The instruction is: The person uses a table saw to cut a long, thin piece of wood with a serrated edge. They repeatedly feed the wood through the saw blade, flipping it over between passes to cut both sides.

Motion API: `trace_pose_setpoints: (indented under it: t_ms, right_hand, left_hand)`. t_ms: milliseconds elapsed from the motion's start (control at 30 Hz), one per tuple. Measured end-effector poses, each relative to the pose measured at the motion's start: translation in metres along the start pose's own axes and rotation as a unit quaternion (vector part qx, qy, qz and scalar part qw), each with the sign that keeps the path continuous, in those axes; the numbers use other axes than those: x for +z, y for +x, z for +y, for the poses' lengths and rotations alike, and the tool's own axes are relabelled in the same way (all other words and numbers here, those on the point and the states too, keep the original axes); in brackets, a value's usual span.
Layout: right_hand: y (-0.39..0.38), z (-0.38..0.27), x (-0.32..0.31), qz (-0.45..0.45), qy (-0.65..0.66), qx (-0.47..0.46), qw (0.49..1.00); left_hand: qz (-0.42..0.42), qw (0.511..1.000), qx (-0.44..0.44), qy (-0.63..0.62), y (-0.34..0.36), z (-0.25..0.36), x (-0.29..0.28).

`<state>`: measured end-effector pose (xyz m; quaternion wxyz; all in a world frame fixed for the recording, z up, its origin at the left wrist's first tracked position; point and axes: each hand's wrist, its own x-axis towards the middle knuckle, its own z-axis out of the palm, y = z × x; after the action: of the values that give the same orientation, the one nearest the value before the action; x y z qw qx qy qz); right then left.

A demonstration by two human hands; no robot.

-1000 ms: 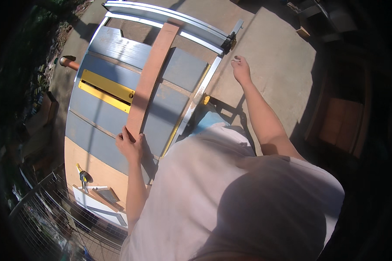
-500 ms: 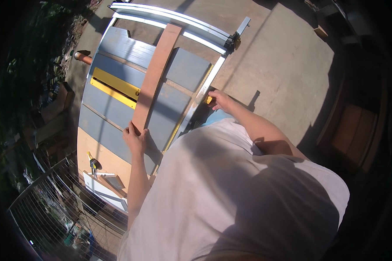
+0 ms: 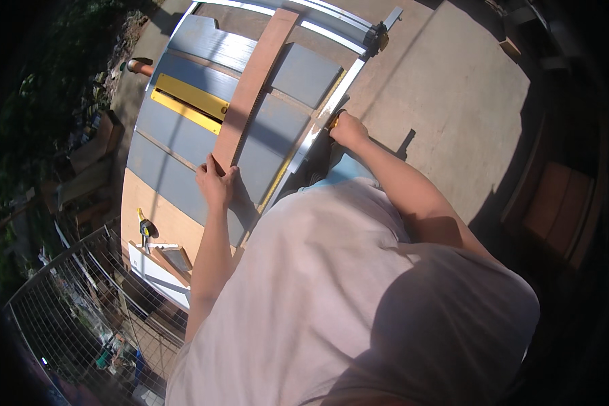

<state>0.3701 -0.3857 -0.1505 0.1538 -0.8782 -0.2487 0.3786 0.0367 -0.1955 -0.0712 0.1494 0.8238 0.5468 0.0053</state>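
Observation:
A table saw (image 3: pixel 159 155) with a grey top, metal rails and a yellow throat plate (image 3: pixel 183 97) lies before me. A long reddish wooden board (image 3: pixel 250 81) crosses its top, beside the plate. My left hand (image 3: pixel 217 181) grips the board's near end, thumb and fingers on either side. Beneath the right-hand front rail (image 3: pixel 338 95), my right hand (image 3: pixel 349 132) is closed on a small yellow part (image 3: pixel 334 120), which it largely hides. A black fitting (image 3: pixel 375 40) sits at the rail's far end.
A plywood extension (image 3: pixel 145 196) holds a tape measure (image 3: pixel 144 231) and offcuts (image 3: pixel 169 264). A wire mesh rack (image 3: pixel 68 304) stands at lower left. Pale concrete (image 3: pixel 460 115) lies to the right, with dark reddish wooden pieces (image 3: pixel 548 210) beyond. An orange pipe (image 3: pixel 141 68) juts from the far left side.
My right hand has come from above the concrete down to the yellow part under the rail and closed on it. My left hand stays on the board. The whole view has shifted.

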Motion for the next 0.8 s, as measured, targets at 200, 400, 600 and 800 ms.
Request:
trace_pose_setpoints:
  t_ms: [200, 400, 600, 800]
  right_hand:
    - [0.007, 0.003, -0.001, -0.023, 0.037, 0.008, 0.999]
    - [0.018, 0.011, 0.003, -0.023, 0.025, -0.016, 0.999]
    - [0.033, 0.020, 0.010, -0.020, 0.033, -0.097, 0.994]
    - [0.047, 0.042, 0.044, 0.042, 0.199, -0.068, 0.977]
  left_hand:
    - [0.012, 1.000, 0.007, 0.000, 0.002, -0.002, 0.002]
    - [0.001, 1.000, -0.005, -0.005, 0.000, -0.001, 0.002]
    - [0.014, 1.000, 0.009, -0.006, -0.001, -0.004, 0.002]
    - [0.014, 1.000, 0.023, -0.010, 0.004, -0.002, 0.004]
